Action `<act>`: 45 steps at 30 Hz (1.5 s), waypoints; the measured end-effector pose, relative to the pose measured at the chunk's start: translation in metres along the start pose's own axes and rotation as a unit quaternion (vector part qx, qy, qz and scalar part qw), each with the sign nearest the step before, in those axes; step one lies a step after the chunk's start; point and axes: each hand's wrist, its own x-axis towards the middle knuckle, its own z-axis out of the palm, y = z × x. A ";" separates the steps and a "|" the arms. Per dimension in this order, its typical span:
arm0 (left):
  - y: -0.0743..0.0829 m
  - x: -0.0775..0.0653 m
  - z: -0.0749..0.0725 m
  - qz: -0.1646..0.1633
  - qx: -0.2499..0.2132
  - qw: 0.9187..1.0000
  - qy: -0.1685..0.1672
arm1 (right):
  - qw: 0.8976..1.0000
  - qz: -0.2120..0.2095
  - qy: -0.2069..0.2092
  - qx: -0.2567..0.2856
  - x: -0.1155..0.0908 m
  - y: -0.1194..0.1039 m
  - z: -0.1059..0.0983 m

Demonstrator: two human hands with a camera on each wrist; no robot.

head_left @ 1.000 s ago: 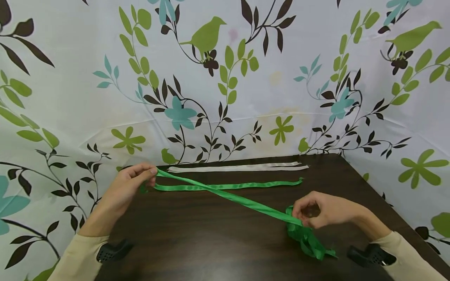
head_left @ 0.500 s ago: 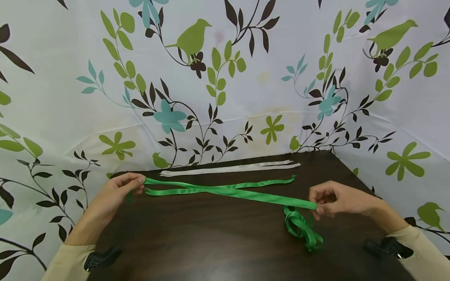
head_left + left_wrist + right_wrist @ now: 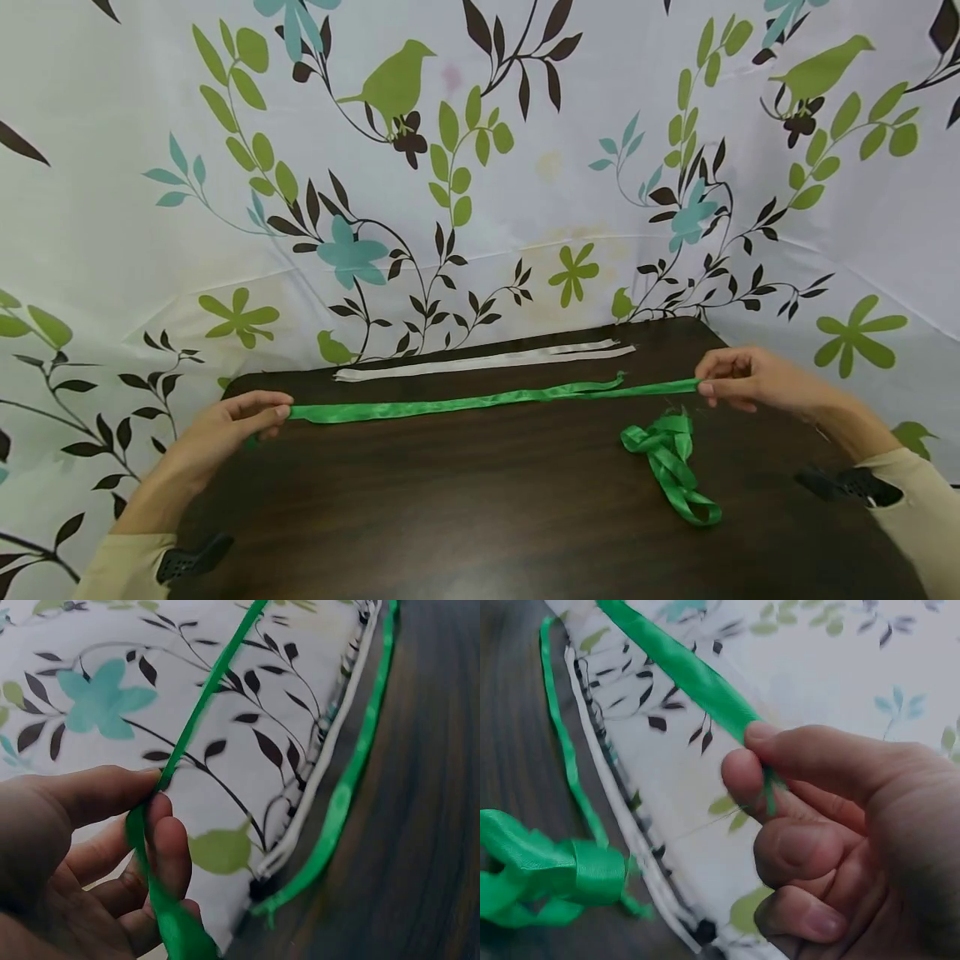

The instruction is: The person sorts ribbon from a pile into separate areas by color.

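A green satin ribbon (image 3: 660, 388) is stretched nearly level between both hands. The left hand (image 3: 225, 429) pinches it between thumb and fingertips; past the pinch a loose tail (image 3: 180, 930) hangs down the palm in the left wrist view. At the other end, thumb and forefinger of the right hand (image 3: 761, 385) grip the ribbon close to its frayed tip (image 3: 771, 787). A second green ribbon (image 3: 345, 795) lies on the table, and the held one overlaps it in the head view. Below the right hand lies a loosely bunched green ribbon (image 3: 671, 458).
White ribbons (image 3: 480, 361) lie side by side along the back of the dark wooden table (image 3: 450, 517). Behind and beside it hangs a white cloth (image 3: 510, 192) printed with leaves, birds and flowers.
The right hand has moved up and right, away from the bunched ribbon, drawing the held ribbon straight and level. The left hand has shifted slightly left and down in view.
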 end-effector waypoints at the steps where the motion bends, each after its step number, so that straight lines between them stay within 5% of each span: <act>1: -0.003 0.002 0.001 -0.007 0.010 1.000 -0.004 | 1.000 0.011 0.004 0.004 0.000 0.006 -0.002; 8: -0.025 0.016 0.011 -0.011 0.122 0.992 -0.013 | 0.995 0.082 0.053 0.014 0.009 0.060 -0.003; 21: -0.053 0.031 0.009 0.007 0.210 0.978 0.004 | 0.985 0.145 0.094 -0.012 0.023 0.129 0.012; 31: -0.056 0.031 -0.001 0.035 0.306 0.951 0.038 | 0.980 0.161 0.107 -0.055 0.026 0.118 0.010; 37: -0.047 0.022 -0.009 0.026 0.363 0.929 0.068 | 0.957 0.173 0.131 -0.192 -0.001 0.085 0.008; 41: -0.036 0.015 -0.003 0.059 0.371 0.922 0.094 | 0.951 0.188 0.104 -0.223 -0.017 0.066 0.020; 45: -0.014 0.015 0.018 0.105 0.371 0.917 0.104 | 0.942 0.193 0.102 -0.253 -0.025 0.065 0.036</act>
